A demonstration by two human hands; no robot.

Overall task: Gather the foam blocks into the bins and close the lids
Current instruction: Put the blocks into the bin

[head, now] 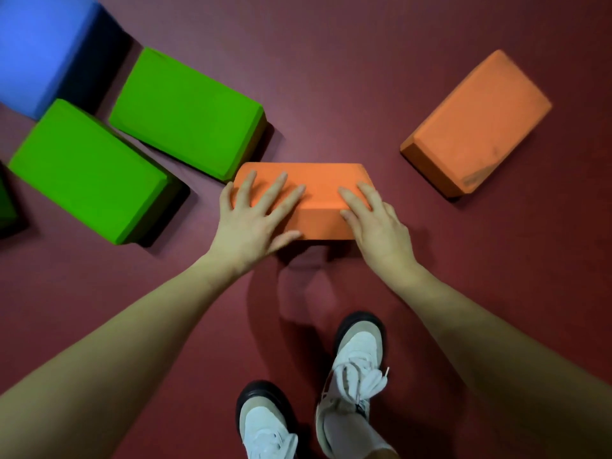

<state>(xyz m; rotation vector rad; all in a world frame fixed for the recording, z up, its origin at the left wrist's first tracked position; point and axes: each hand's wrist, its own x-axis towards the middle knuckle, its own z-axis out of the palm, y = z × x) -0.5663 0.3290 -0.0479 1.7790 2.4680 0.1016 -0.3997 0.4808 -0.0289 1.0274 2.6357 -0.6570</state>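
Note:
An orange foam block lies in the middle of the dark red floor. My left hand holds its left end, fingers spread over the top and thumb against the lower front edge. My right hand holds the right end the same way, fingers on top and thumb on the front face. A shadow lies on the floor just under the block's front. A second orange block lies apart at the right. Two green blocks lie side by side at the left. No bin is in view.
A large blue block fills the top left corner, and a dark green one pokes in at the left edge. My two white shoes stand on the floor just behind the held block.

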